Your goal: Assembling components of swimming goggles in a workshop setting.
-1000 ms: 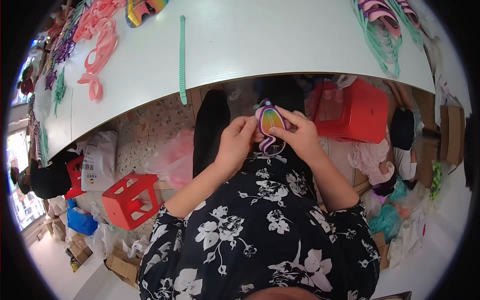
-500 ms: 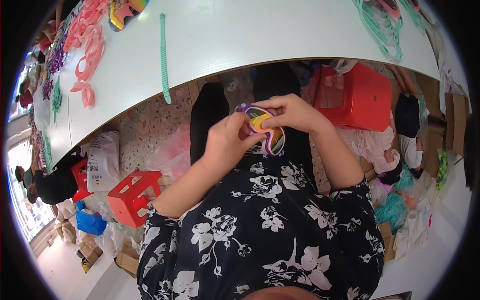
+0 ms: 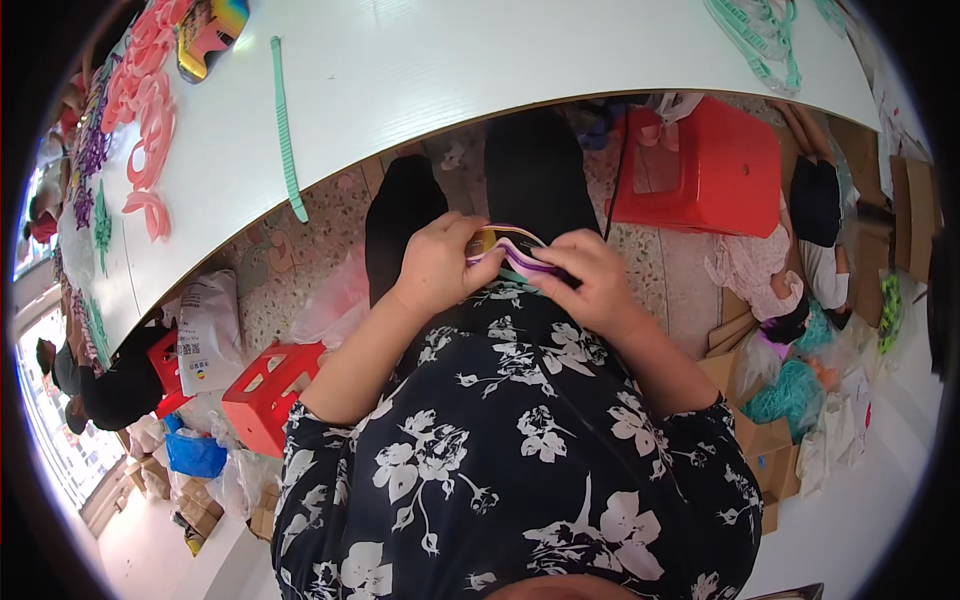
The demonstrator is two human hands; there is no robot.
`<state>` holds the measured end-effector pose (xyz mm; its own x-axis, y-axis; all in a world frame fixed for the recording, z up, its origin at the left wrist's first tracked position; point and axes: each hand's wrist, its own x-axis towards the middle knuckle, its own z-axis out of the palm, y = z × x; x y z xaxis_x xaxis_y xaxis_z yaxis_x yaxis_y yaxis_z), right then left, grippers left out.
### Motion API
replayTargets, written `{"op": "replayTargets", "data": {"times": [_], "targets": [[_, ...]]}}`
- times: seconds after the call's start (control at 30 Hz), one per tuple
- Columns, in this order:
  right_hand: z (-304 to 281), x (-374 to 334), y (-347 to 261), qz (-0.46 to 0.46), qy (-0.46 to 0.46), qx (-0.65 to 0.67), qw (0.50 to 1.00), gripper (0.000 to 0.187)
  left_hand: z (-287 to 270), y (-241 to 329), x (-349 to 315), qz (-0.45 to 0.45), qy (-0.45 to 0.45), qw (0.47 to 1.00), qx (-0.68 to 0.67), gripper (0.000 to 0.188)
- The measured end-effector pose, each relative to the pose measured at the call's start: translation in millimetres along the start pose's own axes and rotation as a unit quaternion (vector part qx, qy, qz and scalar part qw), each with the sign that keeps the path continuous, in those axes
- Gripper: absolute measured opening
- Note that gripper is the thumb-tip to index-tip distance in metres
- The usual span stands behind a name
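Observation:
Over my lap I hold a pair of swim goggles [image 3: 517, 252] with a purple and pale frame. My left hand [image 3: 442, 262] grips one end, thumb and fingers closed on the rim. At the other end my right hand [image 3: 588, 277] pinches the frame. Both hands hide the goggles' ends. On the white table [image 3: 420, 75] beyond lies a mint-green ridged strap [image 3: 285, 130]. Coral-pink rubber goggle parts [image 3: 150, 120] are piled to its left, beside a colourful printed box [image 3: 210, 38]. More mint-green straps [image 3: 755, 40] lie at the far right.
A red plastic stool [image 3: 725, 180] stands at the right beneath the table edge, another red stool [image 3: 268, 395] at the left. A white sack [image 3: 208, 330] and a blue bag [image 3: 195, 453] sit on the left. Other people sit at both sides. Cartons [image 3: 775, 455] and bagged teal pieces [image 3: 788, 395] are at the right.
The goggles have gone from slanted, lens showing, to level and nearly edge-on. My right hand has moved down from their upper rim to the right end. The view has shifted slightly.

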<state>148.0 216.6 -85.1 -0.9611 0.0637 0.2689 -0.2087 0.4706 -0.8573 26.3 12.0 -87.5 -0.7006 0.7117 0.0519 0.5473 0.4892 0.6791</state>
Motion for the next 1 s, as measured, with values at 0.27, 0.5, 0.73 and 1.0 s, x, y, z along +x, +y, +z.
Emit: {"op": "replayTargets", "data": {"times": [0.27,0.5,0.73,1.0], "targets": [[7.6,-6.1,4.6,-0.098,0.024,-0.114,0.988,0.024,2.2,0.1,-2.3,0.002,-0.025,1.0,-0.018,0.039],[9.8,-7.3,8.0,-0.108,0.02,-0.085,0.99,0.025,1.5,9.5,-12.8,0.009,-0.002,1.0,0.007,0.036],[6.7,0.6,-4.9,-0.123,0.008,-0.118,0.985,0.024,4.2,16.7,-14.2,0.032,0.017,0.998,0.042,0.039],[7.2,-15.4,-3.9,-0.062,-0.01,-0.047,0.997,0.022,16.3,23.3,-30.6,0.051,0.032,0.996,0.059,0.038]]}}
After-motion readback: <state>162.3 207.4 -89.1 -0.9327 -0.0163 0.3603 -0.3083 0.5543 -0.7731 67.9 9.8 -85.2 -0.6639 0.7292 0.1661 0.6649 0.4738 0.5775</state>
